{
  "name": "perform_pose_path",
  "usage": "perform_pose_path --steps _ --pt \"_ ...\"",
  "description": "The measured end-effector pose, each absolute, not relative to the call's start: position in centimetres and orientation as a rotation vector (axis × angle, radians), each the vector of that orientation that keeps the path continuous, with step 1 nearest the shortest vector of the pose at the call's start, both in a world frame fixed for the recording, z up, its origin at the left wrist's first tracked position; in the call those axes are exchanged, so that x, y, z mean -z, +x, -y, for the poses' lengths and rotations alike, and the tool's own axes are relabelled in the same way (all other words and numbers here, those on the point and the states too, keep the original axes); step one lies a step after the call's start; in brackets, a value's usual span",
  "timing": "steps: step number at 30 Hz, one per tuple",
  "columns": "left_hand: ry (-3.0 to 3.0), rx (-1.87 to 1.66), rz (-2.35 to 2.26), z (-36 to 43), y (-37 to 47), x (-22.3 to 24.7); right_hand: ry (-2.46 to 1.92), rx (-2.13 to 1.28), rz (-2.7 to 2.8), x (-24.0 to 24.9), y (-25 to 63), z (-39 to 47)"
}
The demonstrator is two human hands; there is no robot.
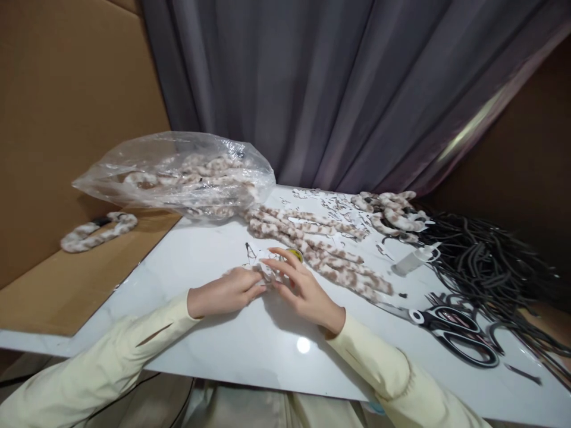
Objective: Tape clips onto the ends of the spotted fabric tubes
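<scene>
My left hand [229, 290] rests low over the middle of the white table, its thumb and fingers closed together; what they hold, if anything, is hidden. Close to its fingertips my right hand [307, 292] has its fingers apart and slightly bent. Between and behind the two hands lies a small crumpled white scrap [266, 263] with dark marks. A round yellow object [295, 255] shows partly behind my right fingers. Just beyond my hands, long brown-and-white fluffy strips [330, 252] are laid side by side across the table.
A clear plastic bag [178, 160] of fluffy pieces lies back left, near a fluffy loop [99, 230] on cardboard [84, 291]. On the right are scissors [459, 333], a small translucent bottle [414, 260], fluffy loops [392, 211] and black cords [486, 255]. Scraps [341, 205] litter the back.
</scene>
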State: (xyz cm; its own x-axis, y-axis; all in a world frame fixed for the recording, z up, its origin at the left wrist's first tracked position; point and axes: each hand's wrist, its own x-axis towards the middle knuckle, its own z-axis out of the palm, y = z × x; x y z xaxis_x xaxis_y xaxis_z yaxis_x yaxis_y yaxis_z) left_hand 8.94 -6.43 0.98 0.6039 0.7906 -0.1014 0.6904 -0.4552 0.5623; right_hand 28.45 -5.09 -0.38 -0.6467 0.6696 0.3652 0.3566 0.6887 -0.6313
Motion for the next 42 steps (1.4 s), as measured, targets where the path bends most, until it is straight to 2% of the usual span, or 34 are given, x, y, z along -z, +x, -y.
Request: perform_pose_path --steps 6,14,22,29,35,42 --pt "2.770 -0.126 -0.994 7.3 9.3 0.0 -0.760 -0.431 2.452 0.8 29.2 4.2" --pt "2.588 -0.293 -1.126 6.6 8.8 0.3 -0.641 -0.102 2.600 0.0 31.2 2.9" --pt "2.325 -0.388 -1.246 6.3 9.3 0.1 -0.558 -0.245 2.503 0.0 30.3 3.4" --pt "1.667 -0.353 -1.152 5.8 8.9 -0.8 -0.584 -0.090 2.647 1.6 28.6 4.2" --pt "1.781 -0.132 -1.254 5.5 7.1 -1.7 -0.600 -0.312 2.619 2.1 28.7 3.9" --pt "1.923 -0.074 -1.256 5.3 6.7 -1.7 -0.658 -0.549 2.641 1.3 29.2 2.7"
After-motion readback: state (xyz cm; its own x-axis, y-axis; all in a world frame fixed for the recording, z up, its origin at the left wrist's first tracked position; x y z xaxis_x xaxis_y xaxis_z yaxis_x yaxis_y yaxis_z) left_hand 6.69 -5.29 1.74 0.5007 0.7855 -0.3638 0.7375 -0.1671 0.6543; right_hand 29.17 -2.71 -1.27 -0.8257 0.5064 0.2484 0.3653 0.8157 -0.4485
